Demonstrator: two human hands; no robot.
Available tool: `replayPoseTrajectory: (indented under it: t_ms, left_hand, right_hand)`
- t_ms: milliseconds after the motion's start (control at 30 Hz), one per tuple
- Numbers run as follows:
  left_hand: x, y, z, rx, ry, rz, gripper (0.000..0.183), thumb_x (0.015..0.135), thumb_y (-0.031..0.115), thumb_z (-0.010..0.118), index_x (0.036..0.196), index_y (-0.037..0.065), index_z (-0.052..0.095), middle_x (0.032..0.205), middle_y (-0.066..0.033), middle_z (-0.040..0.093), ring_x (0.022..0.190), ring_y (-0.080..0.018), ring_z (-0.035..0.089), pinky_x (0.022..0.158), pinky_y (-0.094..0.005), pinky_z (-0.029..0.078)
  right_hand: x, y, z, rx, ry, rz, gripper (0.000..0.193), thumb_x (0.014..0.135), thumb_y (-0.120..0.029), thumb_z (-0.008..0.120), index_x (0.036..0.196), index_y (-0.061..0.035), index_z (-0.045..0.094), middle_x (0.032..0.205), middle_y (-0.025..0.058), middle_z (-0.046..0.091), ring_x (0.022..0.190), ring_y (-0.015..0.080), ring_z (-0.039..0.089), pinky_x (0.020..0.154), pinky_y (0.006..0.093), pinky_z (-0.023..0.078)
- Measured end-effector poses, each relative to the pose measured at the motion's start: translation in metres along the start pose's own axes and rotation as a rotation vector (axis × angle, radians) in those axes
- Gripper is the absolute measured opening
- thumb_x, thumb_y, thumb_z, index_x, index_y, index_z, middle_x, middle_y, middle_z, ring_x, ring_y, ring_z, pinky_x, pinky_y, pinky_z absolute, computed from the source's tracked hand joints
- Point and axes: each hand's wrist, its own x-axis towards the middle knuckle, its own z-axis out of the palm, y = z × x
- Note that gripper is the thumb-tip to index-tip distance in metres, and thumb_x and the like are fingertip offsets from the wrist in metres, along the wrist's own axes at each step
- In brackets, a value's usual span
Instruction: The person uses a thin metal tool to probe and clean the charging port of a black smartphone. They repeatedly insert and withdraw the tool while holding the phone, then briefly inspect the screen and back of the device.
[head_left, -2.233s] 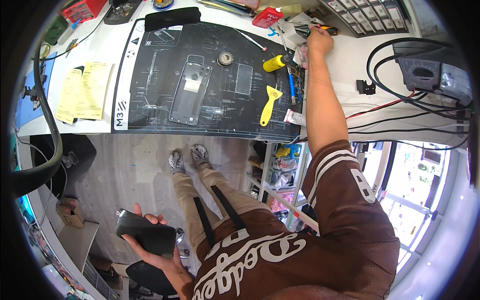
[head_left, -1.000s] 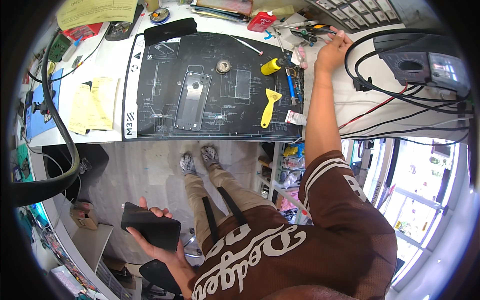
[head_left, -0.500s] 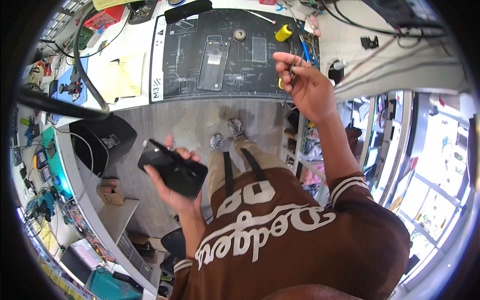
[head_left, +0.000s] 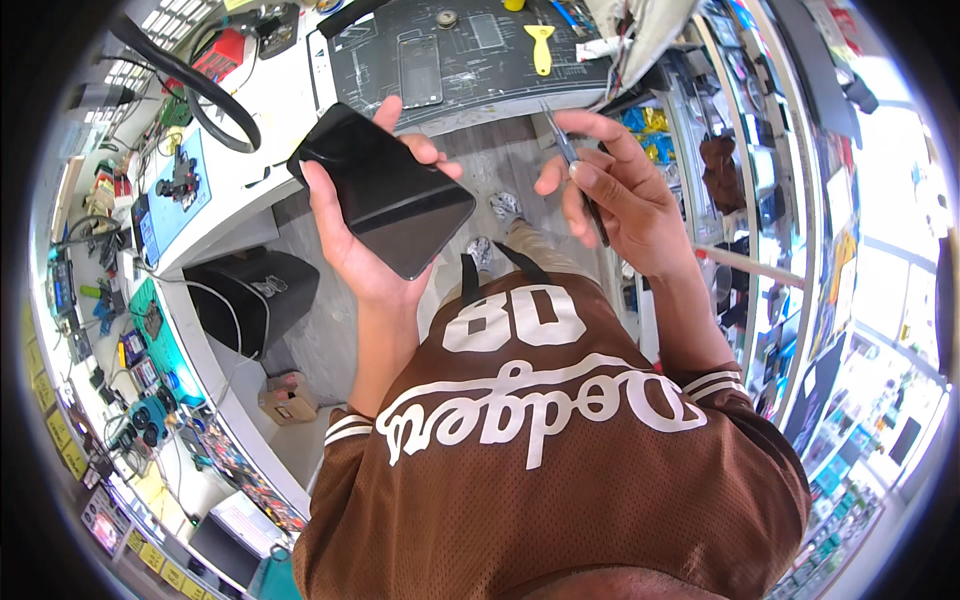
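Your left hand (head_left: 350,235) cradles black phone (head_left: 382,190) at frame centre-left, fingers wrapped round edges, dark glass face up for access. Your right hand (head_left: 625,195) pinches thin metal tweezers (head_left: 575,165), tip aimed up-left, apart from phone. Dark work mat (head_left: 470,50) at top.

Phone repair workshop. Far side: white workbench (head_left: 290,170) carrying a dark repair mat (head_left: 470,50), a disassembled phone shell (head_left: 420,68), a yellow scraper (head_left: 541,45). Left: cluttered bench of tools and cables (head_left: 150,200). Right: shelves of small stock (head_left: 830,480).
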Motion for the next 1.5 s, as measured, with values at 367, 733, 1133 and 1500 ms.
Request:
replayPoseTrajectory:
  t_ms: [367,733,1133,1500]
  left_hand:
    - [-0.005,-0.013,0.044,-0.127,-0.326,-0.313,0.071,0.109,0.046,0.043,0.151,-0.01,0.035,0.128,-0.0148,0.064,0.121,-0.0282,0.061,0.114,-0.0464,0.035]
    - [-0.014,-0.093,0.13,-0.13,-0.244,-0.334,0.054,0.107,0.041,0.046,0.14,-0.003,0.051,0.124,-0.0174,0.067,0.117,-0.0308,0.064,0.105,-0.0479,0.047]
    - [-0.006,-0.177,0.196,0.061,-0.221,-0.297,0.053,0.108,0.041,0.045,0.134,-0.004,0.054,0.121,-0.0175,0.067,0.116,-0.0306,0.062,0.103,-0.0455,0.045]
    - [-0.003,-0.191,0.216,0.165,-0.286,-0.235,0.054,0.108,0.042,0.044,0.128,-0.006,0.057,0.117,-0.0168,0.067,0.115,-0.0297,0.061,0.102,-0.0426,0.047]
  right_hand:
    - [-0.089,-0.016,0.019,0.427,-0.144,-0.333,0.059,0.105,-0.022,0.052,0.15,0.0124,0.037,0.123,0.0317,0.067,0.113,0.0369,0.07,0.099,0.0413,0.055]
    - [-0.128,-0.062,-0.018,-0.26,0.166,-0.599,0.059,0.109,-0.039,0.05,0.138,0.0123,0.053,0.101,0.0222,0.073,0.09,0.0256,0.073,0.08,0.0343,0.058]
    - [-0.142,-0.08,-0.093,-0.21,0.321,-0.932,0.029,0.107,-0.012,0.058,0.123,0.011,0.063,0.113,0.0233,0.074,0.097,0.0289,0.075,0.086,0.0356,0.061]
    - [-0.15,-0.093,-0.108,-0.293,0.349,-0.996,0.025,0.105,-0.005,0.06,0.122,0.0125,0.062,0.114,0.0233,0.073,0.101,0.0278,0.074,0.092,0.0357,0.06]
